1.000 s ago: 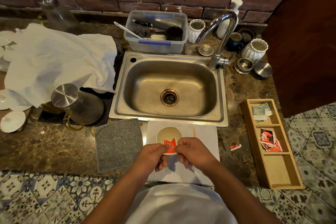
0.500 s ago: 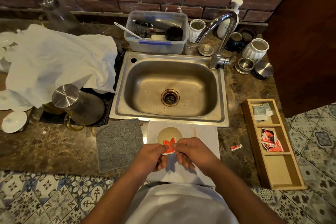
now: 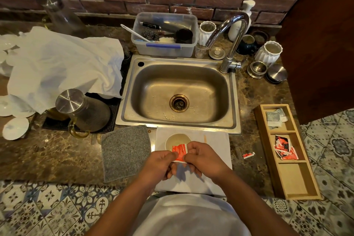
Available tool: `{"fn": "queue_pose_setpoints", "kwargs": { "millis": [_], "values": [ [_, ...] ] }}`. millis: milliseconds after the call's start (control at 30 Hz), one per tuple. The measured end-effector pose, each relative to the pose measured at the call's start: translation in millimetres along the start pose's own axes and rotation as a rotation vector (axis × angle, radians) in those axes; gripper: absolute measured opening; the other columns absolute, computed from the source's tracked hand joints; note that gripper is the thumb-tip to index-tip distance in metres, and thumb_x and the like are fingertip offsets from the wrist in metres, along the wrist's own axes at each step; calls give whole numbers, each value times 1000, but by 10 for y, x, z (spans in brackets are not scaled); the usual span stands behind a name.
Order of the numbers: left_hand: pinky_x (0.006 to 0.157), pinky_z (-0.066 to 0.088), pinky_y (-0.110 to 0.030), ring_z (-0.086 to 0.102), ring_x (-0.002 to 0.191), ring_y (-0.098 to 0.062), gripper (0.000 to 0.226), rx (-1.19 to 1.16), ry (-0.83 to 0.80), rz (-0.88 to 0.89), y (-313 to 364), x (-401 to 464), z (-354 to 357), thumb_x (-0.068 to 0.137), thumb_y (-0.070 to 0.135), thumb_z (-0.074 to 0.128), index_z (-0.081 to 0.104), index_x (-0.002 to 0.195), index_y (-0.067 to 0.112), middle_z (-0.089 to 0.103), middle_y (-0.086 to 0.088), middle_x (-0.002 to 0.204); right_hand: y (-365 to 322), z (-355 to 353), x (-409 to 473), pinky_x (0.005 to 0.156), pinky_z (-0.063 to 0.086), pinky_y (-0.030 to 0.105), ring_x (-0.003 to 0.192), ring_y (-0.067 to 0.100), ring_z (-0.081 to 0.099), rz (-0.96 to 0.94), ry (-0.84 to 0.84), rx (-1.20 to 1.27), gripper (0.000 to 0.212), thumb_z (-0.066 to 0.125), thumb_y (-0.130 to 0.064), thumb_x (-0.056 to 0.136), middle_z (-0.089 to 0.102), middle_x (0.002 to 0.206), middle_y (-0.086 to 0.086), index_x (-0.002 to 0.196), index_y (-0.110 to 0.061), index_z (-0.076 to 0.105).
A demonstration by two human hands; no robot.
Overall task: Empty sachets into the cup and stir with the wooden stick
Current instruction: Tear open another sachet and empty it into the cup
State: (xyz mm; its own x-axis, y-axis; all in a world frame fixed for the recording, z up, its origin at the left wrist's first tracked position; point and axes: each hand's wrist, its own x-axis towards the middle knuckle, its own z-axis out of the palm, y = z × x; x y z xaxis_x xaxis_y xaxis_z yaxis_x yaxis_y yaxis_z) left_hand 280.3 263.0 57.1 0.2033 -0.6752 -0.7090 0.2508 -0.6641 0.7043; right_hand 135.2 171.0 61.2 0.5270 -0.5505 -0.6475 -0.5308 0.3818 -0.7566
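Observation:
A red and white sachet (image 3: 179, 151) is pinched between my left hand (image 3: 160, 164) and my right hand (image 3: 201, 156), just in front of the cup. The pale cup (image 3: 176, 141) stands on a white cloth (image 3: 216, 143) at the counter's front edge; its near rim is hidden behind the sachet. Only the tip of the wooden stick (image 3: 205, 138) shows, lying on the cloth right of the cup. More red sachets (image 3: 284, 148) fill the middle compartment of a wooden tray (image 3: 298, 182) to the right. A torn red scrap (image 3: 248, 155) lies on the counter.
A steel sink (image 3: 180, 92) with a tap (image 3: 229, 40) lies behind the cup. A grey mat (image 3: 125, 152) sits left of the cloth, a lidded glass jug (image 3: 82, 110) further left. A plastic tub (image 3: 165, 34), white cloth and plates crowd the back.
My hands have shifted slightly on the sachet, and it now stands a little more upright in front of the cup.

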Motion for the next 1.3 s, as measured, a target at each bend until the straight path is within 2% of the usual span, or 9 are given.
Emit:
{"fn": "queue_pose_setpoints", "kwargs": {
  "millis": [67,133,300,467,667,733,867,1133,1300],
  "values": [
    [40,27,-22,41,37,-14,39,-9,4,-3,-15,-4,11,99,19,56,60,62,8,58,-8,48,23,0,3,43,40,25,44,14,51,9,-6,5,9,67,-13,89,61,61,9,85,-5,63],
    [40,26,-22,41,36,-14,37,-28,7,-15,-21,-8,20,99,18,55,59,64,8,58,-8,47,46,-1,-8,43,40,24,43,14,50,10,-6,-4,18,66,-17,94,61,59,6,77,-12,62],
    [40,28,-22,41,36,-18,34,-83,4,-41,-12,-31,-13,97,14,55,63,64,8,57,-13,47,62,25,-59,44,38,23,41,12,46,2,-18,-6,30,64,-25,98,56,56,7,71,-11,61],
    [38,30,-21,41,37,-20,37,-69,-9,-35,-44,-18,-3,97,12,54,62,61,7,55,-13,46,55,65,-52,45,39,25,47,12,50,-7,-10,-7,13,63,-13,96,56,64,9,87,-4,59],
    [38,29,-22,39,33,-18,34,-78,6,-29,-38,-5,36,97,10,53,60,64,5,52,-11,42,45,53,-73,39,36,24,43,10,49,-1,7,58,12,65,-10,95,57,54,-4,103,-3,61],
    [39,30,-23,39,33,-17,34,-69,5,-26,-29,-14,39,97,11,53,60,64,5,51,-11,42,45,45,-82,39,35,23,40,9,48,-8,15,53,8,66,-14,95,56,54,-2,95,-7,62],
    [38,30,-23,40,35,-18,40,-69,27,-18,-37,-13,43,99,17,52,60,62,5,52,-12,44,22,31,-94,39,35,21,37,5,47,-34,55,31,24,66,-20,97,58,55,1,76,-16,57],
    [37,31,-22,40,35,-16,35,-74,67,45,-45,4,34,100,12,50,59,66,7,50,-7,42,-32,77,-118,39,35,19,37,7,45,12,56,98,36,60,-30,101,55,54,5,70,-15,65],
    [38,31,-22,41,35,-14,30,-103,106,53,-51,30,16,100,13,52,60,73,6,52,-6,42,-56,99,-166,38,34,17,34,8,41,31,-9,103,38,58,-20,102,52,51,6,64,-12,61]
  ]
}}
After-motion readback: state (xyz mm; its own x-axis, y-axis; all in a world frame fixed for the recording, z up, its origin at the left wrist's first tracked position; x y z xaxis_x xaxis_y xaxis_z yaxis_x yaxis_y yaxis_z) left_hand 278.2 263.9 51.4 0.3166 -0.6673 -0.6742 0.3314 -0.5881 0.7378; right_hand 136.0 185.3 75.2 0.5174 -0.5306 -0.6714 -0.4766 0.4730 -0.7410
